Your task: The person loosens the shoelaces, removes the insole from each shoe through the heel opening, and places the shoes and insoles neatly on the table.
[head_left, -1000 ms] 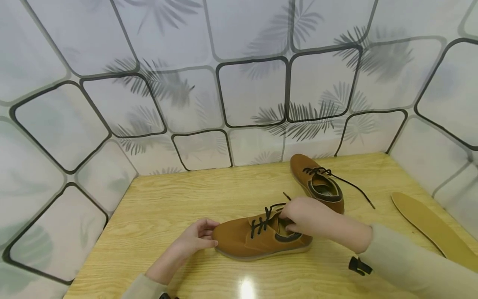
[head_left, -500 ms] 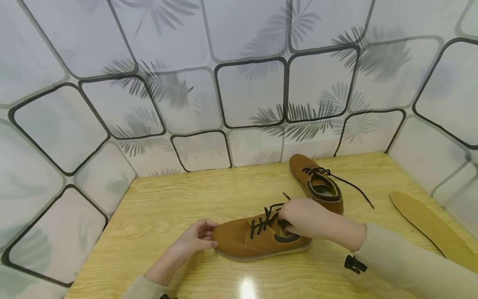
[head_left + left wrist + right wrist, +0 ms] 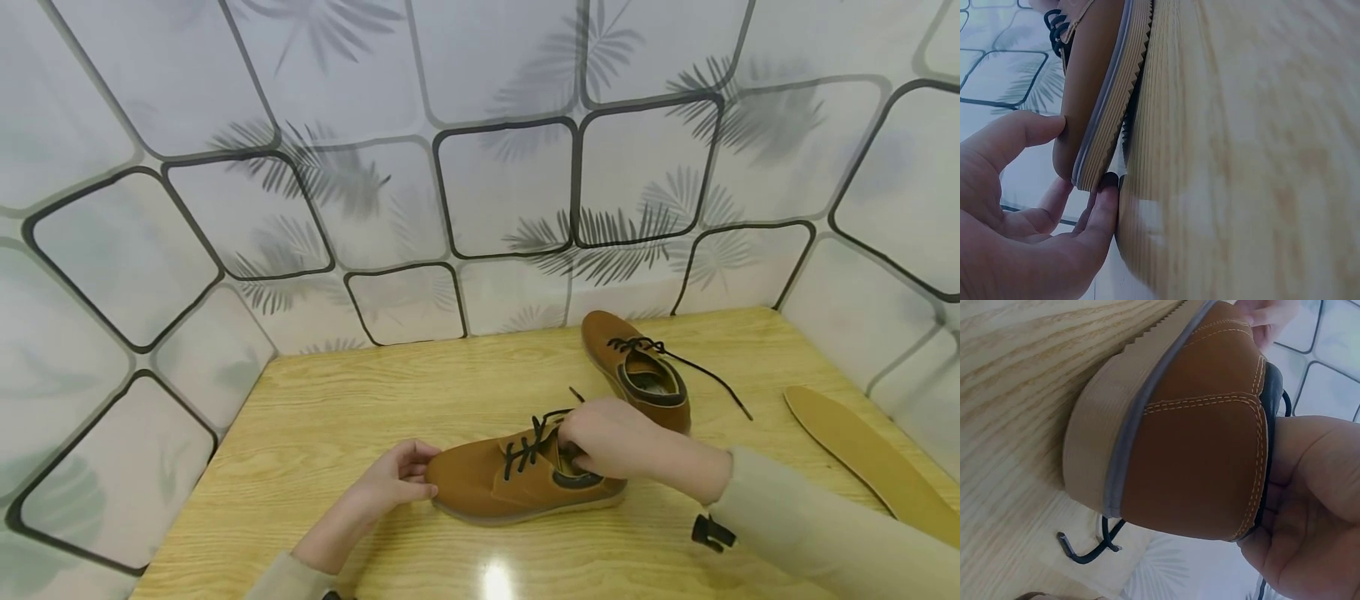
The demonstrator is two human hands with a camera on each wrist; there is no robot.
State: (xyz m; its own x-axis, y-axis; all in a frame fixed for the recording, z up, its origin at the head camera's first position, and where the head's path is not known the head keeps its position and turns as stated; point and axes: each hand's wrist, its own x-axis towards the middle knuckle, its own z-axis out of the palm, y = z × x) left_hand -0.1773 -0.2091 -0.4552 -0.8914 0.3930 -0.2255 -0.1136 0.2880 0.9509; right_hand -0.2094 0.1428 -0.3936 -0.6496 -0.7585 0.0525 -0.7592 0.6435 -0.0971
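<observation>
A brown lace-up shoe (image 3: 468,475) stands upright on the table in the head view, its toe to the left. My left hand (image 3: 390,479) pinches the toe. The left wrist view shows the thumb against the brown upper and a fingertip at the front underside of the ridged sole (image 3: 1099,153). My right hand (image 3: 615,437) reaches into the shoe's opening from above. Its fingers are hidden inside, past the dark padded collar (image 3: 1270,394) in the right wrist view, and I cannot tell whether they grip anything. Black laces (image 3: 522,450) cross the front of the opening.
Behind my right hand stands the matching brown shoe (image 3: 606,337), its long black lace (image 3: 708,372) trailing right over the wooden table (image 3: 360,392). A tan insole (image 3: 862,450) lies at the table's right side. Patterned cloth walls (image 3: 502,192) enclose the back and sides.
The right forearm has shifted slightly left, its hand still in the shoe's opening. The left hand and both shoes stay where they were.
</observation>
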